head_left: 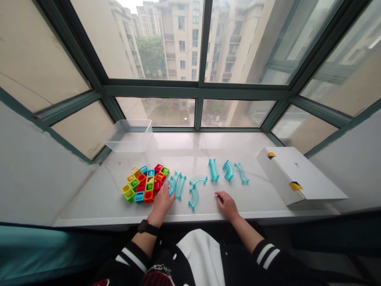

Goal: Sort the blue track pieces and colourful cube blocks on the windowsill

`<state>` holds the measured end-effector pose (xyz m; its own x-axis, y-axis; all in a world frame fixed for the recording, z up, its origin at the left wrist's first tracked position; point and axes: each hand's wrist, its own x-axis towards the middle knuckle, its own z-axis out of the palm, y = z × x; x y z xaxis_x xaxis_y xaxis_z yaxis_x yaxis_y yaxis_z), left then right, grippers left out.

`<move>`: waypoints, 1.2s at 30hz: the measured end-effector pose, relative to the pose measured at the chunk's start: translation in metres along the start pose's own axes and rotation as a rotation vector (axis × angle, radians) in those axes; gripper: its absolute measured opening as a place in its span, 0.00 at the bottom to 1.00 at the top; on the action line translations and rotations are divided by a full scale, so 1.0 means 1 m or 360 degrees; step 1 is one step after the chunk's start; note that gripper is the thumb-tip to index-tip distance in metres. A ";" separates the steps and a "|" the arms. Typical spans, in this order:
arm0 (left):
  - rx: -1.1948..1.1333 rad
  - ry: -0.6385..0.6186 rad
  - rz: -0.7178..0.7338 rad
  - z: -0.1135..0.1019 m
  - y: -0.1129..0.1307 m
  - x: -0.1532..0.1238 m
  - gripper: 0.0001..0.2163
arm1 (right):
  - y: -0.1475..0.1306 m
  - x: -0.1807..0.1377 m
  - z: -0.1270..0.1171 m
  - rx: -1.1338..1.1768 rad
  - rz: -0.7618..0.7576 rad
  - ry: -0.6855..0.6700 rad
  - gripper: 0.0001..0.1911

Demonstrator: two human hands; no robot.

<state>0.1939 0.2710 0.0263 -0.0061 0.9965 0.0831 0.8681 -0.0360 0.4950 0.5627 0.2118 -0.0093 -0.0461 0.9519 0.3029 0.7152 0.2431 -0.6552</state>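
My left hand [163, 201] is low over the ledge, between the coloured blocks and the translucent blue track pieces. Its fingers look apart, the tips beside a curved blue track piece [172, 185]; whether they touch it I cannot tell. A straight blue track piece [180, 186] lies just right of that. My right hand [227, 205] rests near the front edge with its index finger stretched to the left and nothing visible in it. Nearest it are two curved track pieces [194, 198] on its left and a straight track piece [213, 170] beyond the fingertips.
Red, yellow, green and blue square blocks [140, 186] sit clustered at left. Farther right lie a curved track bundle [228, 170] and another track piece [241, 173]. A clear plastic bin [131, 137] stands back left, a white box [300, 174] at right. Windows border the white ledge [184, 151].
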 end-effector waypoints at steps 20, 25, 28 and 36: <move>-0.0650 0.0138 -0.0043 -0.008 0.001 -0.015 0.22 | -0.003 0.001 -0.001 -0.0017 0.0022 -0.0001 0.14; -0.0568 0.0106 0.0103 -0.009 0.004 -0.019 0.21 | -0.005 0.001 -0.002 -0.0019 0.0034 -0.0022 0.14; -0.0512 0.0115 0.0159 -0.013 0.006 -0.022 0.23 | -0.005 0.001 -0.002 -0.0011 0.0038 -0.0029 0.14; -0.0298 0.0205 0.0290 -0.023 0.015 -0.025 0.25 | -0.006 0.001 -0.003 0.0010 0.0048 -0.0025 0.15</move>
<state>0.1957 0.2437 0.0510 0.0684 0.9550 0.2885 0.7540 -0.2389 0.6119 0.5600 0.2112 -0.0030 -0.0354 0.9616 0.2723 0.7120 0.2155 -0.6683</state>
